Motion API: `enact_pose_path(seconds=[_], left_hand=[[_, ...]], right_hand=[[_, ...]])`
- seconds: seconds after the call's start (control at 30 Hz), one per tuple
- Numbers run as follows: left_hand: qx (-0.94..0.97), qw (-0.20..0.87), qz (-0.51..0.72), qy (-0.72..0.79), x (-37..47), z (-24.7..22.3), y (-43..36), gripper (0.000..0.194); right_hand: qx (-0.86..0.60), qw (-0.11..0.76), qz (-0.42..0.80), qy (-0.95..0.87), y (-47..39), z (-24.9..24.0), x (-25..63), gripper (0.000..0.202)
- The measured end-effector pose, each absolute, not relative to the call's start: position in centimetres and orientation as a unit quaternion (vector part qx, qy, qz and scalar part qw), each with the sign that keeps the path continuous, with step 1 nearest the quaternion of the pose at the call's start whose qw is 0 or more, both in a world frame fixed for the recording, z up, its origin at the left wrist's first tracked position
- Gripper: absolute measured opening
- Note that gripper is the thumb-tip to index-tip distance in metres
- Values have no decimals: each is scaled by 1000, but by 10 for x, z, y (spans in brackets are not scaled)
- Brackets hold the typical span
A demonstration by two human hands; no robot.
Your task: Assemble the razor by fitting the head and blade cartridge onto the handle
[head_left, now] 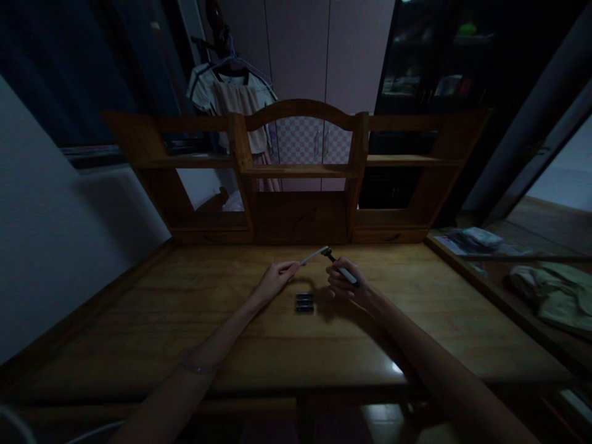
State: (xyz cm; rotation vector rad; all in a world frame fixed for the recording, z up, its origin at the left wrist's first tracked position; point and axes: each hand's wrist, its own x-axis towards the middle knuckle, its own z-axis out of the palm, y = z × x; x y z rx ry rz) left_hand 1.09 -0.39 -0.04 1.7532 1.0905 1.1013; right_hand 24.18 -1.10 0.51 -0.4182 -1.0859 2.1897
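Note:
My left hand (277, 279) pinches one end of a thin whitish stick (314, 254), its fingers closed. The stick slants up to the right, and its far tip meets the dark head of a razor (346, 275); I cannot tell whether they touch. My right hand (349, 283) is wrapped round the razor's black and light-grey handle, with the head pointing up and left. Between and below my hands, a small clear tray (305, 310) with dark bars, which look like razor cartridges, lies flat on the wooden desk (222, 357).
A wooden shelf unit (300, 171) stands along the desk's back edge. To the right, papers and plastic packets (481, 239) lie beyond the desk's raised edge, near a pale green cloth bag (567, 296). A white wall (69, 216) borders the left side. The room is dim.

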Motion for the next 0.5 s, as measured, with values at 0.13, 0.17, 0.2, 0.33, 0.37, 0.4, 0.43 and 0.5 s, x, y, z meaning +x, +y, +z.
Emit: enact_pose_path(seconds=[0.13,0.17,0.2,0.33,0.37,0.4,0.43,0.5], left_hand=[[686,407,425,427,12,2,-7,52],[686,412,420,427,13,2,-7,53],[686,418,415,428,13,1,-8,53],[683,439,397,428,14,-1,-10,55],[682,442,395,429,14,-2,-10,55],[682,443,394,428,14,-2,-10,55],[682,444,393,428,14,-2,-10,55],[683,445,391,427,14,-2,-10,55]], right_hand=[[-158,320,834,-420,-9,6,242,33],[-159,320,835,-420,-10,6,242,32],[-160,320,835,-418,-10,6,242,32],[-169,334,829,-415,-12,7,241,32],[-170,335,829,-414,-13,7,240,31],[-170,334,830,-413,-13,7,241,31],[-169,331,831,-413,-13,7,241,31],[-165,328,834,-413,-12,6,241,30]])
